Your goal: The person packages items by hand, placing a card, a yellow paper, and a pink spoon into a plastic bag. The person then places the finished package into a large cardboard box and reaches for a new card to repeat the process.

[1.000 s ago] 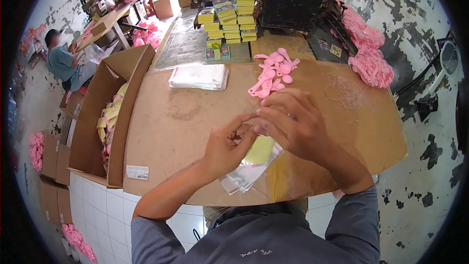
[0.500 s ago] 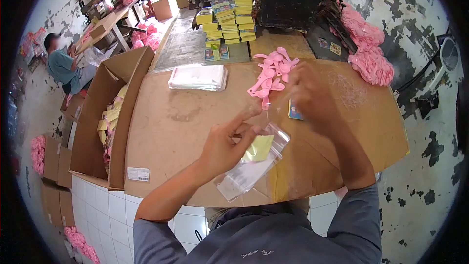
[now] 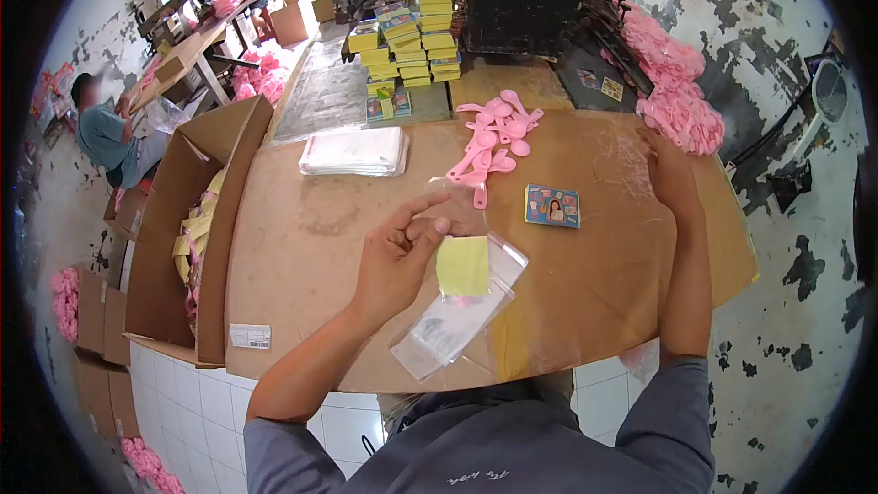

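Head view: we hold clear glossy bag [image 3: 457,316], flat yellow card [image 3: 463,265] inside, near front edge of surface [image 3: 302,247]. Left hand [image 3: 395,256] grip pinched on bag mouth. Right hand [image 3: 672,174] out near right edge, beside pink heap [image 3: 681,114]; whether its grip is apart or together, we cannot tell. Bare brown cardboard between hands; printed packet [image 3: 552,206] and pink plastic spoons [image 3: 489,142] lie beyond.

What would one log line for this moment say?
left hand: holds bag with yellow card | right hand: near pink pile | table: picture card, spoons
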A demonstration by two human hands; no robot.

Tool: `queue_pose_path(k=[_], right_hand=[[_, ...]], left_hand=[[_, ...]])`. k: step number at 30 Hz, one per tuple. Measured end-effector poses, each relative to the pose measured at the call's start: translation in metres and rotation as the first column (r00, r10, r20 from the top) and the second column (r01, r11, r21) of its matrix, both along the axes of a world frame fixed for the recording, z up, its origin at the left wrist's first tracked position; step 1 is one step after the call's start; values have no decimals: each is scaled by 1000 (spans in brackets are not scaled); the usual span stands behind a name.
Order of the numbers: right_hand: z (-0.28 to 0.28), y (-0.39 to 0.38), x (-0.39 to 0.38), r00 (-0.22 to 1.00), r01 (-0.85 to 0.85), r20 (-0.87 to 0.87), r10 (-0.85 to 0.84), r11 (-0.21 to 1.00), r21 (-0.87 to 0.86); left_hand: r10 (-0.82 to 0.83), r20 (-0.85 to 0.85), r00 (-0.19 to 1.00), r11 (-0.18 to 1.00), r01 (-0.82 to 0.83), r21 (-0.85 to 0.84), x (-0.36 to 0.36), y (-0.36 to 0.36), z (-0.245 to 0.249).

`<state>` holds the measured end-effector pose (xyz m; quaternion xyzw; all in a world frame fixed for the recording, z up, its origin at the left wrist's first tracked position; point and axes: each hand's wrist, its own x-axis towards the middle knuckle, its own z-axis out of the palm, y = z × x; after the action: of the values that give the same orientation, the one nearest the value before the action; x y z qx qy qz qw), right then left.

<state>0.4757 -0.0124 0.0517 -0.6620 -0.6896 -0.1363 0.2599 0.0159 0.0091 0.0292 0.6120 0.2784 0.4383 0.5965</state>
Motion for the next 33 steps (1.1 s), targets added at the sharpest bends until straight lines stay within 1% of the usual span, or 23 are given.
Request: queue_pose_path(k=[2,5,6,7,9,10,11,12,14,15,16,18,19,20,22,24,25,26,29,30,31,32,33], right_hand=[[11,6,-12,815,-108,-578,-42,969,-223],[-6,29,18,719,-271,-694,-36,905,-328],[-13,27,19,976,-5,-214,-48,971,-240],[-22,21,18,935,175,317,-161,984,-18],[-21,18,17,885,191,424,-194,980,50],[5,16,-2,997,78,35,-74,988,-135],[19,16,-11,927,-100,-376,-5,961,-259],[20,20,-7,786,-225,-619,11,936,-270],[20,26,3,329,-446,-944,-28,877,-182],[10,21,3,867,-121,-495,-56,940,-318],[-5,14,-4,966,213,188,-175,956,-201],[-15,14,-11,802,226,559,-211,973,43],[-4,19,-26,944,49,325,-54,999,23],[5,23,-35,990,-130,70,126,990,49],[21,33,-36,830,-237,-557,37,927,-292],[10,35,-24,861,-198,-509,-25,904,-379],[-13,39,-5,986,-64,-163,15,954,-294],[-25,42,5,978,28,207,6,987,-160],[0,27,-27,965,-133,200,169,975,-179],[11,27,-29,923,-333,-285,260,909,-251],[23,29,-30,663,-531,-708,243,819,-216],[28,31,-29,250,-677,-960,123,731,-83],[19,37,-18,418,-561,-904,87,807,-182]], left_hand=[[-20,15,1000,1000,21,-17,1,-1,-1],[-26,37,999,999,27,-34,2,1,-4],[-20,47,999,999,22,-37,2,3,-5],[-10,37,999,999,11,-38,1,4,-7],[8,12,1000,999,-7,-43,1,7,-9],[4,19,1000,998,-3,-55,1,8,-8],[1,25,1000,998,1,-69,0,7,-5],[-4,30,1000,996,6,-85,0,6,-4],[7,-16,1000,999,-8,-54,-1,7,-7],[14,-37,999,999,-15,-34,-1,9,-8],[20,-17,1000,999,-21,-45,0,10,-10],[32,13,999,997,-31,-76,-1,10,-13],[38,7,999,996,-37,-84,-1,11,-13],[45,2,999,995,-45,-93,-2,11,-11],[58,-26,998,995,-59,-82,-3,12,-13],[62,-64,996,997,-64,-37,-3,14,-15],[68,-58,996,997,-70,-38,-3,14,-14],[76,-51,996,996,-78,-37,-2,13,-13],[102,-62,993,995,-103,-14,-3,14,-11],[111,-69,991,994,-111,-5,-3,14,-12],[109,-59,992,994,-110,-26,-3,14,-12],[104,-51,993,993,-106,-47,-4,14,-12],[97,-43,994,993,-100,-67,-4,14,-12]])
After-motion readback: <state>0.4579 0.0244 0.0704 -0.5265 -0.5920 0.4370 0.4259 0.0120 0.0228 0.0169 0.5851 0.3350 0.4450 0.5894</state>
